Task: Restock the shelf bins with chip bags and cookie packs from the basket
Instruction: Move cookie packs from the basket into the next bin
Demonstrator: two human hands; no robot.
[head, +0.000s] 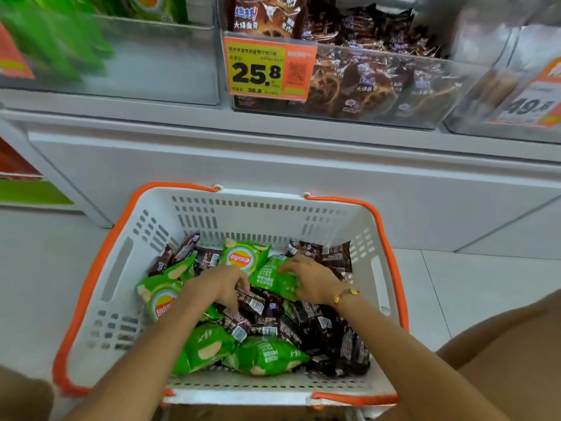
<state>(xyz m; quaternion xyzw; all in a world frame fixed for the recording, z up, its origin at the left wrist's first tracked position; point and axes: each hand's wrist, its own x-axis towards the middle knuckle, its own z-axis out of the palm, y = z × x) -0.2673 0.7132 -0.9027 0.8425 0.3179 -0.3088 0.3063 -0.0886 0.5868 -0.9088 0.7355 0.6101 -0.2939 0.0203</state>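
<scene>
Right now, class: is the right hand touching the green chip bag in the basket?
Touching. The head view shows the right hand with fingers curled over the green chip bag inside the basket.

We note an orange-yellow price tag (pixel 269 69) reading 25.8, a second tag (pixel 529 106) far right reading 49.8, pale floor tiles (pixel 473 287), and a bead bracelet (pixel 346 295).

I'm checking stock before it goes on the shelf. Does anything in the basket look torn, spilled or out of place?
Nothing stands out. The green chip bags and brown cookie packs lie jumbled together in the basket, but no bag looks torn and nothing has spilled. The left hand and right hand are both among them.
</scene>
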